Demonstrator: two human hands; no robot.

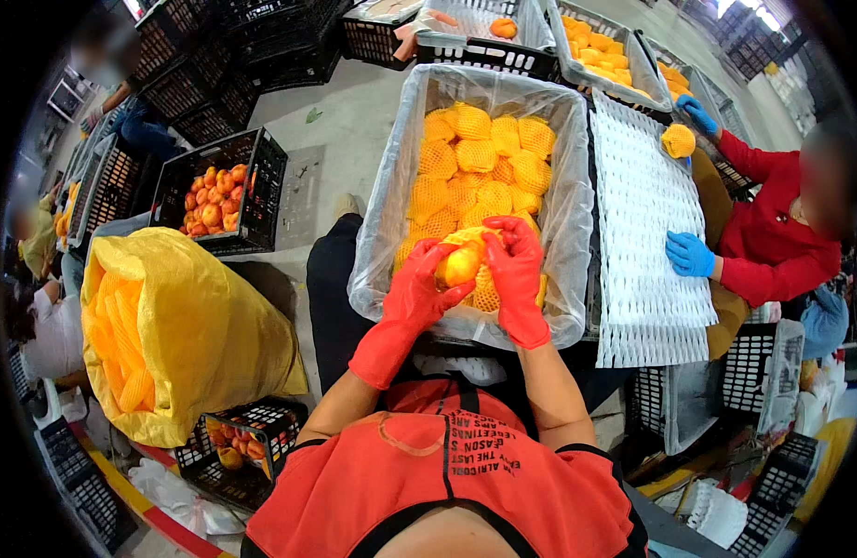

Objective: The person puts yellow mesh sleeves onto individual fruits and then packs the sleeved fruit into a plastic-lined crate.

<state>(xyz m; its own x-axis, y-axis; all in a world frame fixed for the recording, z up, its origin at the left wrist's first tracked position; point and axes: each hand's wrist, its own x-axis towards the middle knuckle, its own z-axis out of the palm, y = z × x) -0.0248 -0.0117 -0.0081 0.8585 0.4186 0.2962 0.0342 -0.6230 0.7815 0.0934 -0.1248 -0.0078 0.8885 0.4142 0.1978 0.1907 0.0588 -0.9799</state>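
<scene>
Both my hands wear red rubber gloves and meet over the near end of a crate lined with clear plastic (566,228). Between them is a shiny orange-yellow peach (459,268), with a yellow foam net (466,236) partly over its far side. My left hand (413,288) is closed round the peach from the left. With bent fingers, my right hand (516,274) grips the net and the peach's right side. Below and beyond lie several net-covered peaches (473,156), filling much of the crate. The fingertips partly hide the net's edge.
A yellow sack (210,325) of foam nets (120,344) stands at left. Beyond it is a black crate (268,191) of red-orange peaches (214,200). White foam netting (647,242) lies right of my crate, under a co-worker's blue-gloved hand (691,254). A smaller crate (284,432) sits by my left elbow.
</scene>
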